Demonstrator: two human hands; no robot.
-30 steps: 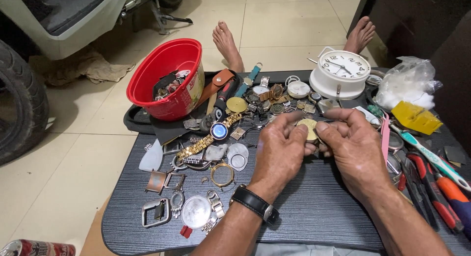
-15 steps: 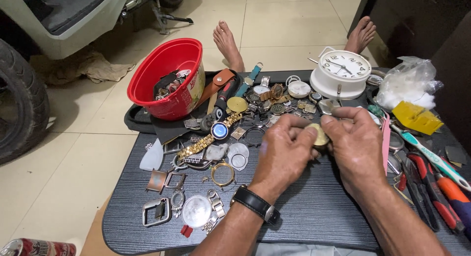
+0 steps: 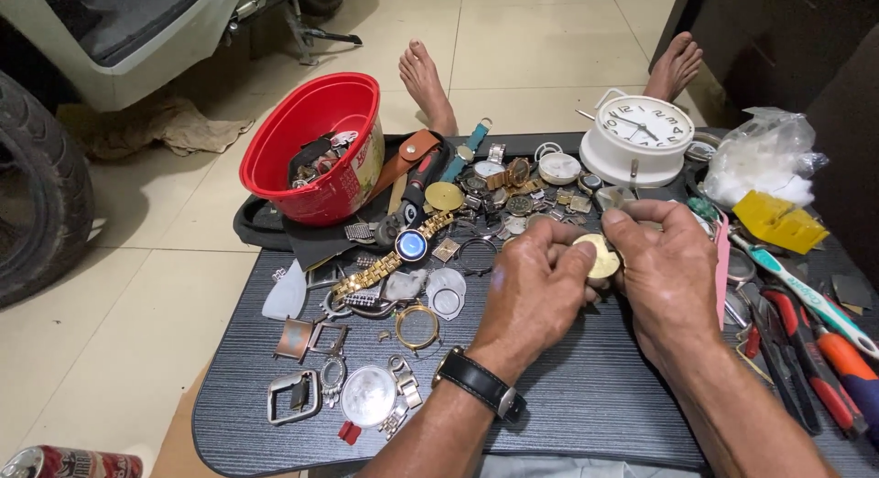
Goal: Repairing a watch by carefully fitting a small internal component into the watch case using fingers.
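Observation:
Both my hands meet over the middle of a dark grey tray table (image 3: 595, 414). Between their fingertips sits a small round gold-coloured watch case (image 3: 601, 255). My left hand (image 3: 534, 290), with a black wristwatch (image 3: 480, 384) on its wrist, pinches the case from the left. My right hand (image 3: 666, 269) grips it from the right, fingers curled over it. Whether a small tool is in either hand is hidden by the fingers.
Several watch parts, cases and a gold bracelet watch (image 3: 392, 260) litter the table's left. A red bowl (image 3: 316, 148) stands at the back left, a white alarm clock (image 3: 639, 139) at the back, pliers and screwdrivers (image 3: 815, 350) at the right. My bare feet (image 3: 428, 80) rest beyond.
The hands have shifted slightly right and up, and the gold case has turned between the fingers so its flat face shows more.

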